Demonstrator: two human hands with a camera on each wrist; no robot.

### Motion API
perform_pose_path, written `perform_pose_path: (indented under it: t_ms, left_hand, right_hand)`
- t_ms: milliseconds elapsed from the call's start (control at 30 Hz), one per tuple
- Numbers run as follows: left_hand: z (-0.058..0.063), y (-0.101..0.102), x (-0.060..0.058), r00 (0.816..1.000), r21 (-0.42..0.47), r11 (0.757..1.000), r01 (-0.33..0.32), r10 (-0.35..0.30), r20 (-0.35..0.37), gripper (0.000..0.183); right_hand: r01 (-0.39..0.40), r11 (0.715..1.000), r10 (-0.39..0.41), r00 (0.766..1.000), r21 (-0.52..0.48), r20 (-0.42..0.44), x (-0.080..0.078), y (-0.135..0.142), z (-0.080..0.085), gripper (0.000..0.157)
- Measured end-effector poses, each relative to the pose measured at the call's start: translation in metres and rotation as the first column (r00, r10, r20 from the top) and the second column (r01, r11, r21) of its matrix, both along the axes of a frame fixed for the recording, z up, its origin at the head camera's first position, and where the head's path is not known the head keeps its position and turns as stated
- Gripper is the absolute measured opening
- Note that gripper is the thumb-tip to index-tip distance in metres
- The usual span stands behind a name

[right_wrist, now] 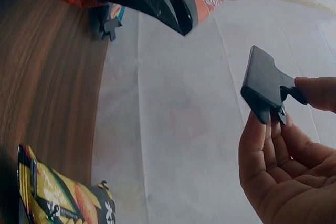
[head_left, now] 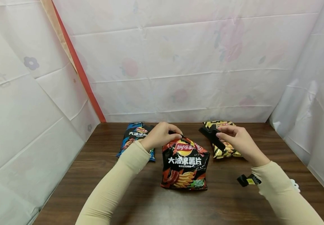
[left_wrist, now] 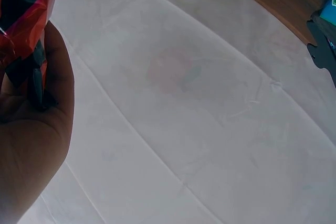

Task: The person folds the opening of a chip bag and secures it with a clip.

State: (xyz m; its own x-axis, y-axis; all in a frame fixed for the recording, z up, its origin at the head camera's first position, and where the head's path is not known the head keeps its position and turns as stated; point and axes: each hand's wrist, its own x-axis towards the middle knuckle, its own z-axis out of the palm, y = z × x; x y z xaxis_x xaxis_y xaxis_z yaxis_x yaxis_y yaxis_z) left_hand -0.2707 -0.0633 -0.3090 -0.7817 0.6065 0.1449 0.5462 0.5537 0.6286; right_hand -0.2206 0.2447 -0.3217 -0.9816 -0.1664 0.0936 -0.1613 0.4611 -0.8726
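My left hand pinches the gathered top of a red and black Lay's chip bag, which stands upright mid-table. The folded top corner of this bag shows between finger and thumb in the left wrist view. On the right, my right hand holds a black bag clip by its handles, thumb on one side and fingers on the other. The clip is apart from the red bag and, in the head view, overlaps a yellow Lay's bag behind it.
A blue Lay's bag lies at the back left, partly behind my left hand, with a black clip at its top. Beside my right sleeve is a small black object with a yellow label. A white item peeks out past that sleeve. White sheeting encloses the wooden table.
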Motion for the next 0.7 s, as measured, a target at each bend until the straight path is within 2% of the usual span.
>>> perform_pose_path:
  t_ms: [233, 500, 700]
  left_hand:
    - [0.0, 0.0, 0.0, 1.0, -0.003, 1.0, -0.006, 0.006, -0.001, 0.015]
    - [0.0, 0.0, 0.0, 1.0, 0.001, 1.0, -0.008, 0.008, 0.009, 0.015]
    - [0.0, 0.001, 0.0, 1.0, -0.002, 1.0, -0.007, 0.007, 0.008, 0.015]
  right_hand:
    - [-0.04, 0.999, 0.041, 0.997, 0.029, -0.065, -0.004, -0.013, -0.006, 0.044]
    - [-0.1, 0.994, 0.103, 0.99, 0.035, -0.099, -0.002, -0.026, -0.007, 0.037]
    - [-0.093, 0.995, 0.099, 0.986, 0.047, -0.135, -0.003, -0.032, -0.011, 0.032]
